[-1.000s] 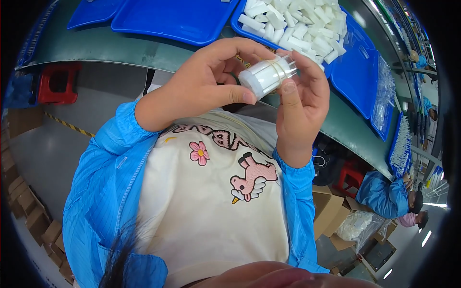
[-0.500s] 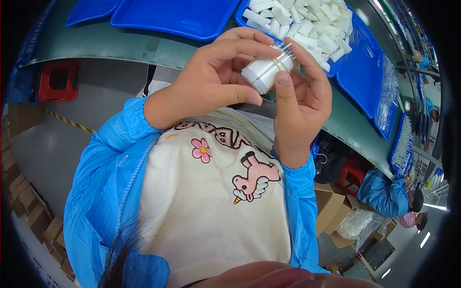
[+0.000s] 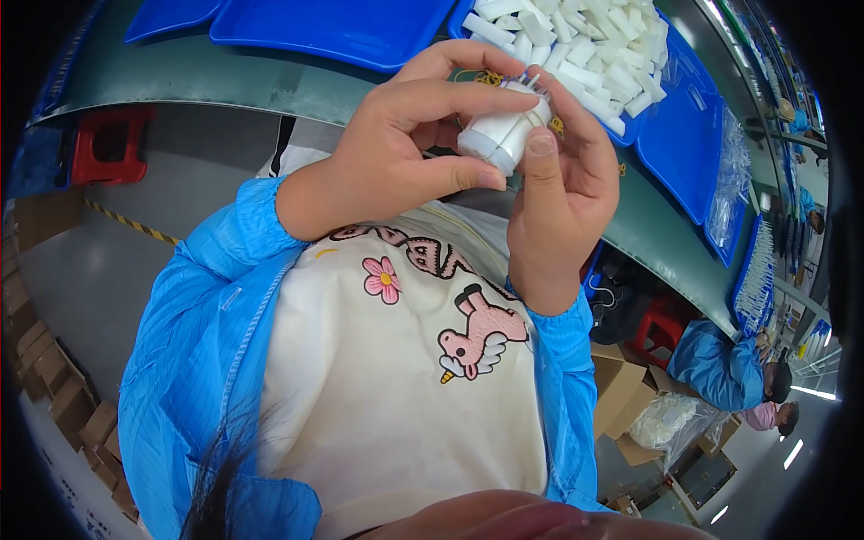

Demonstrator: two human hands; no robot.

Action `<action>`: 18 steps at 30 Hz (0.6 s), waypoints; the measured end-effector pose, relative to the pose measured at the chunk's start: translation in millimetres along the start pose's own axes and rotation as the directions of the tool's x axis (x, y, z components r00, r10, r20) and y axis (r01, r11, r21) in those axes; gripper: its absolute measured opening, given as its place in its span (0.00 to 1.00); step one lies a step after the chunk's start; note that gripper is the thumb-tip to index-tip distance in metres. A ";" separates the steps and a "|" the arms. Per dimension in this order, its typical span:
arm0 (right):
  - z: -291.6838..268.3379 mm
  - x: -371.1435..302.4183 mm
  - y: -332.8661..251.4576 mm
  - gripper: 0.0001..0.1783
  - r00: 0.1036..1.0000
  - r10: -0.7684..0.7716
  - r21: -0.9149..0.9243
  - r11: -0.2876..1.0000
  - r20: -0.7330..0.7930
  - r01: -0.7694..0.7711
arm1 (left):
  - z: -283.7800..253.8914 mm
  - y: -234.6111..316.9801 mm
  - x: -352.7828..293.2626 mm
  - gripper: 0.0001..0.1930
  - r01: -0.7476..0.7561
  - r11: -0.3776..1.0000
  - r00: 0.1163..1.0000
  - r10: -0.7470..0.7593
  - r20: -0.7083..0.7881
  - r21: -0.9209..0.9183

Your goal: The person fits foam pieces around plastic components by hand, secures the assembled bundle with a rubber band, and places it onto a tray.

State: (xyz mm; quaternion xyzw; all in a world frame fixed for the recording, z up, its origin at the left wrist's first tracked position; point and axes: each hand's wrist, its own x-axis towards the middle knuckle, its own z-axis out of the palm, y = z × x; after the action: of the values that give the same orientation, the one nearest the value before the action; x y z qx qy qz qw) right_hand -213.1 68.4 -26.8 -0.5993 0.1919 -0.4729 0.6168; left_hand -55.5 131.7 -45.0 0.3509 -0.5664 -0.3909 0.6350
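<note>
Both hands hold a short white cylinder (image 3: 499, 133) tilted above the table's near edge. It has a pale, smooth lower end, and thin clear prongs stick out at its upper end. My left hand (image 3: 396, 135) grips it from the left, with the thumb under the lower end and the fingers over the top. On the other side, my right hand (image 3: 567, 189) has its thumb against the side and its fingers wrapped behind. Thin yellow strands (image 3: 489, 77), perhaps rubber bands, show by the fingers; whether they touch the cylinder I cannot tell.
Behind the hands, a blue tray (image 3: 621, 129) is heaped with white block-like pieces (image 3: 576, 45). More blue trays (image 3: 315, 31) line the green table (image 3: 225, 88), one holding clear plastic (image 3: 727, 180). A red stool (image 3: 110, 144) stands at left; another person (image 3: 720, 364) sits at right.
The cylinder has turned a little in my hands, and the left fingers lie further across it. Yellow strands now show beside the fingers. Both hands stay in nearly the same place.
</note>
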 end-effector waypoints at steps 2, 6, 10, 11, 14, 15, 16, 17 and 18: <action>2.3 0.3 -0.3 0.20 0.999 -0.034 0.003 0.999 -0.025 0.034 | 0.8 0.8 0.1 0.31 0.013 1.000 1.000 -0.013 -0.001 -0.019; -1.8 -0.2 1.6 0.20 0.999 0.022 0.008 1.000 -0.028 -0.021 | 2.1 4.0 0.6 0.30 0.033 0.999 0.999 -0.033 0.024 -0.015; 0.2 -1.4 1.4 0.20 0.996 0.066 -0.039 0.997 -0.057 -0.068 | 1.5 4.8 0.3 0.28 0.089 0.995 0.996 -0.088 0.023 -0.037; 0.2 -1.5 2.4 0.20 0.996 0.062 -0.037 0.997 -0.063 -0.064 | 1.4 4.2 0.4 0.27 0.092 0.995 0.996 -0.092 0.022 -0.033; -0.2 -0.7 4.2 0.20 0.998 0.035 -0.062 0.997 -0.050 -0.038 | 2.2 3.4 -0.5 0.26 0.094 0.995 0.996 -0.094 0.012 -0.014; -0.8 -1.4 5.0 0.20 0.998 0.036 -0.060 0.997 -0.048 -0.039 | 2.5 3.2 -1.0 0.26 0.092 0.996 0.996 -0.092 0.006 -0.001; -1.5 -2.4 6.3 0.20 0.997 0.057 0.009 0.998 -0.044 -0.056 | 1.9 2.8 -1.3 0.26 0.092 0.996 0.996 -0.092 0.005 0.000; -2.0 -3.0 7.2 0.21 0.996 0.077 0.079 0.994 -0.039 -0.074 | 1.1 2.2 -1.3 0.26 0.079 0.997 0.997 -0.079 0.003 0.002; -2.1 -3.1 7.3 0.21 0.996 0.078 0.080 0.994 -0.037 -0.075 | 0.6 1.9 -1.5 0.26 0.066 0.998 0.998 -0.066 0.002 0.004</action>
State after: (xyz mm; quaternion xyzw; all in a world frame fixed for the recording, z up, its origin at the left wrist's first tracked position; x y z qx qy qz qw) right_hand -213.7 68.5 -35.0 -0.5572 0.2085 -0.4681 0.6534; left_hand -56.0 133.8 -43.9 0.3701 -0.5558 -0.4108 0.6207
